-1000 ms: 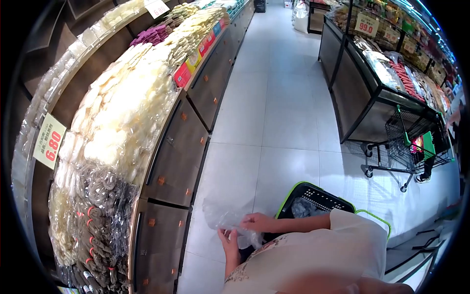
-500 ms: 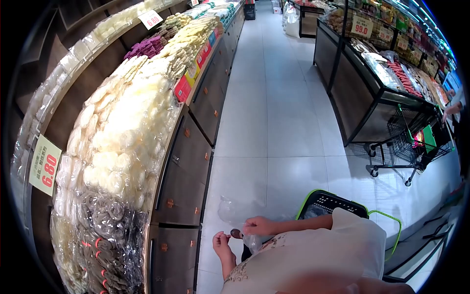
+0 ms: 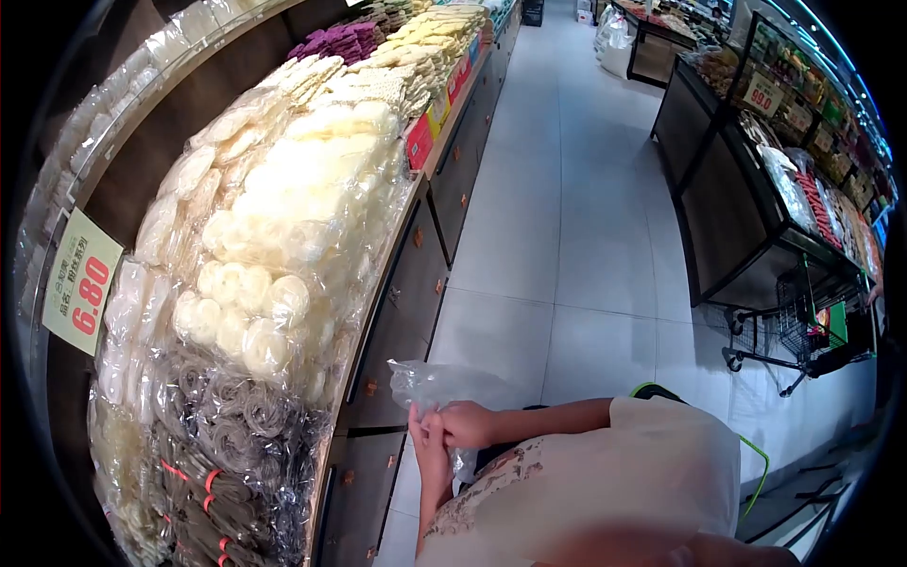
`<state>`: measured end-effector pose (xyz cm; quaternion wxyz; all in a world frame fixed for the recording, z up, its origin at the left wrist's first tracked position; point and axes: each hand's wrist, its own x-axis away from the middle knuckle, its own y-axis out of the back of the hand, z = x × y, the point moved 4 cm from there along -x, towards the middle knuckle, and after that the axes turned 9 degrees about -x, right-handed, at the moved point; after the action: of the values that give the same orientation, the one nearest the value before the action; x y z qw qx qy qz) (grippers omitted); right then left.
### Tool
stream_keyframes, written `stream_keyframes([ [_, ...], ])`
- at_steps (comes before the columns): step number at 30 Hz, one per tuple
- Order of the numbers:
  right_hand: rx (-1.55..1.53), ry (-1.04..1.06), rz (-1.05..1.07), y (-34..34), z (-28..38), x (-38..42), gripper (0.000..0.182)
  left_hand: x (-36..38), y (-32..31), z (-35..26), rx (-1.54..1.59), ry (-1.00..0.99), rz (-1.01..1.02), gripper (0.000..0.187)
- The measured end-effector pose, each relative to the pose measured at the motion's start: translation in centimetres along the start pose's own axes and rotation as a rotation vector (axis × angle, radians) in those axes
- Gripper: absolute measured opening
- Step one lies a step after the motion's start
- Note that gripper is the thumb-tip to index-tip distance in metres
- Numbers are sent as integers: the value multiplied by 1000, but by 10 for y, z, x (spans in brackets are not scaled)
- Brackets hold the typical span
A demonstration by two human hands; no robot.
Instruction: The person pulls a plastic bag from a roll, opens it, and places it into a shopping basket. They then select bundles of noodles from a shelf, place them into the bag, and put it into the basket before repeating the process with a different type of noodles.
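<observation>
A clear plastic bag (image 3: 444, 380) hangs crumpled in front of my body, and part of it shows below my hands too. My right hand (image 3: 469, 424) is closed on the bag, its arm reaching in from the right. Close against it, my left hand (image 3: 428, 437) has its fingers pinched at the bag's edge. The exact fingertip contact is too small to make out. Left of my hands, plastic-wrapped bundles of pale noodles (image 3: 248, 317) and grey noodles (image 3: 236, 402) lie heaped on the display shelf.
A price sign (image 3: 83, 282) stands at the left shelf edge. Wooden cabinets (image 3: 392, 321) line the aisle. On my right, a green-rimmed basket (image 3: 657, 390) is partly hidden behind my arm. Farther right are a shopping cart (image 3: 803, 317) and a display counter (image 3: 727, 213).
My hands have come together and the plastic bag has risen, spreading out in front of them. A small dark round object near my hands is no longer visible. The view has shifted left.
</observation>
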<state>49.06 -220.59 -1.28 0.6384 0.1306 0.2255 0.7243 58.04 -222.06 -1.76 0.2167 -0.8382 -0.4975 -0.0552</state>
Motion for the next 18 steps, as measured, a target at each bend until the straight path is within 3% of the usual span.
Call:
stream_keyframes([
  [5, -91, 32, 70, 1, -12, -13, 17, -32, 30, -3, 203, 29, -139, 25],
  [9, 43, -9, 151, 33, -19, -25, 13, -49, 42, 0, 114, -9, -342, 24],
  [11, -48, 19, 58, 50, -25, -38, 12, -55, 42, -6, 107, -19, -399, 21],
  [18, -317, -192, 18, 79, -43, -68, 14, -84, 46, -23, 164, -189, -442, 9],
])
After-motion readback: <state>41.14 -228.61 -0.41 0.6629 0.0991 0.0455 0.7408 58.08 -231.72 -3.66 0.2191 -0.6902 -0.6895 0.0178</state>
